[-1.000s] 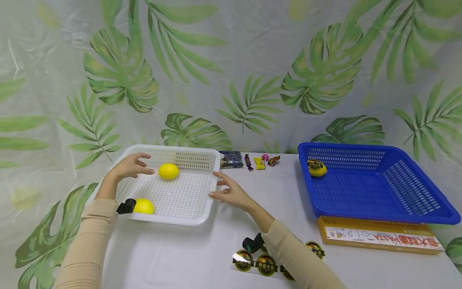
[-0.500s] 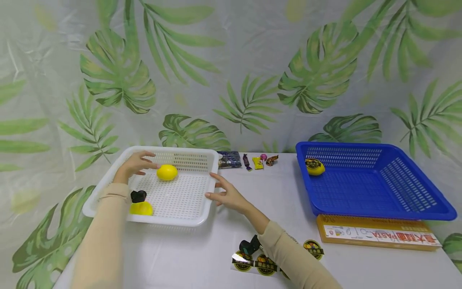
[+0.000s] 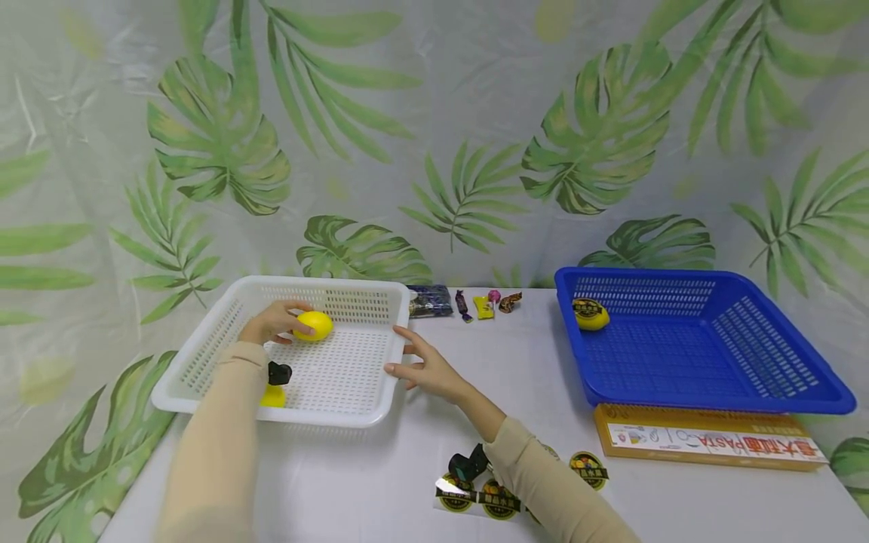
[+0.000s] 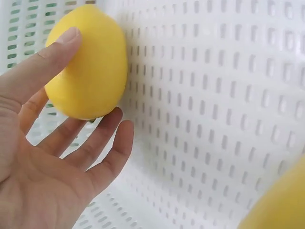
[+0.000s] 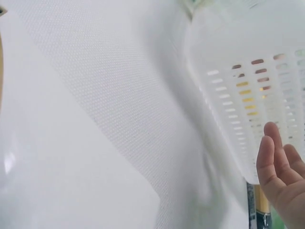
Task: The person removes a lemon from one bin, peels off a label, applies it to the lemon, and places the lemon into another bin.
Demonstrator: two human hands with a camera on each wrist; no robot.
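A yellow lemon (image 3: 317, 325) lies near the back of the white basket (image 3: 326, 417). My left hand (image 3: 268, 323) grips it from the left; in the left wrist view the thumb (image 4: 67, 39) presses its face and the index finger goes behind it. A second lemon (image 3: 273, 397) sits by the basket's front wall, partly hidden by my left sleeve and the black wrist camera (image 3: 279, 373). My right hand (image 3: 434, 371) touches the basket's right rim with nearly straight fingers. Those fingers (image 5: 266, 160) are beside the slotted outer wall in the right wrist view.
A blue basket (image 3: 720, 411) on the right holds a lemon with a black label (image 3: 591, 315). It overlaps a pasta box (image 3: 713, 445). Wrapped candies (image 3: 484, 307) and a dark packet (image 3: 431, 300) line the back edge. Round black stickers (image 3: 500, 500) lie under my right forearm.
My left hand has moved right and down into the white basket and taken hold of the back lemon. My right hand has stayed at the basket's rim.
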